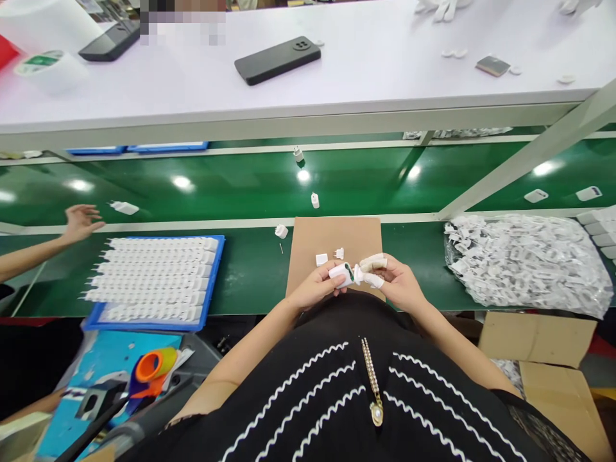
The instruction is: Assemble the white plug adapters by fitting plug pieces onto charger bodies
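My left hand point(318, 286) grips a white charger housing point(341, 274) whose end is uncovered and shows a green circuit board. Close against that end, my right hand point(395, 282), with white finger covers, pinches a small white plug cap point(357, 274). Whether the cap touches the housing is hard to tell. Both hands are over a brown cardboard sheet point(308, 237) on the green bench. Just beyond them on the sheet lie a white housing piece point(321, 259) and a white plug piece point(339, 253).
A blue tray point(219, 256) holds rows of white chargers at left. A co-worker's hand point(83, 222) reaches near a charger point(125, 207) on the green belt. A bag of white plug parts point(529, 263) lies right. The shelf above bears a black phone point(278, 60).
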A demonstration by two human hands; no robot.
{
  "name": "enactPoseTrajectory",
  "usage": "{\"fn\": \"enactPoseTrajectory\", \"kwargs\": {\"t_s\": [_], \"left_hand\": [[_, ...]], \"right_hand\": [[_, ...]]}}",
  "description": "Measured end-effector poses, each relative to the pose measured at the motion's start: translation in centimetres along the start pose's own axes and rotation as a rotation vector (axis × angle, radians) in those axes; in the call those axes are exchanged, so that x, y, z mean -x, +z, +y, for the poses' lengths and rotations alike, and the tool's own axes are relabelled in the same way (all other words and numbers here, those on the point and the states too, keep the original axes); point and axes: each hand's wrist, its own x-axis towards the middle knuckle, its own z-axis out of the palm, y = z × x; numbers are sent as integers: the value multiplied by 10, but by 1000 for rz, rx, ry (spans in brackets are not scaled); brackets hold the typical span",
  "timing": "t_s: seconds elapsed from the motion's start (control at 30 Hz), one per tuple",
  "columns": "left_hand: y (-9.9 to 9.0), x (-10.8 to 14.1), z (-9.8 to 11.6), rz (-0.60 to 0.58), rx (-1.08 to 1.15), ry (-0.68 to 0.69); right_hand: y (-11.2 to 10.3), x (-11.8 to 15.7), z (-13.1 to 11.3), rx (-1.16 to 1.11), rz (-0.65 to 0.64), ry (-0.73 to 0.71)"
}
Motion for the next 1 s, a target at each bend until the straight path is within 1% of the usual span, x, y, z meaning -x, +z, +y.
{"fn": "enactPoseTrajectory", "kwargs": {"t_s": [0.1, 0.2, 0.27, 0.37, 0.43, 0.5, 0.63, 0.77, 0.87, 1.0], "left_hand": [[0, 1, -1, 16, 20, -8], [-1, 1, -6, -11, -4, -10], [-1, 1, -10, -36, -32, 13], [2, 3, -10, -48, -81, 61], [6, 4, -7, -41, -129, 85], [10, 7, -2, -31, -179, 106], [17, 11, 6, -33, -265, 129], [19, 13, 7, -19, -499, 186], [22, 14, 7, -67, -657, 204], [27, 15, 11, -142, -731, 210]], "right_hand": [[2, 3, -6, 223, 42, -135], [6, 7, -12, 343, 32, -188], [8, 7, -14, 394, 39, -202], [10, 8, -9, 367, 41, -161], [10, 9, -5, 310, 47, -112], [10, 10, -2, 271, 79, -88], [12, 15, -2, 289, 137, -137], [13, 21, -1, 305, 173, -174], [10, 26, 3, 295, 196, -160], [3, 31, 3, 248, 188, -107]]}}
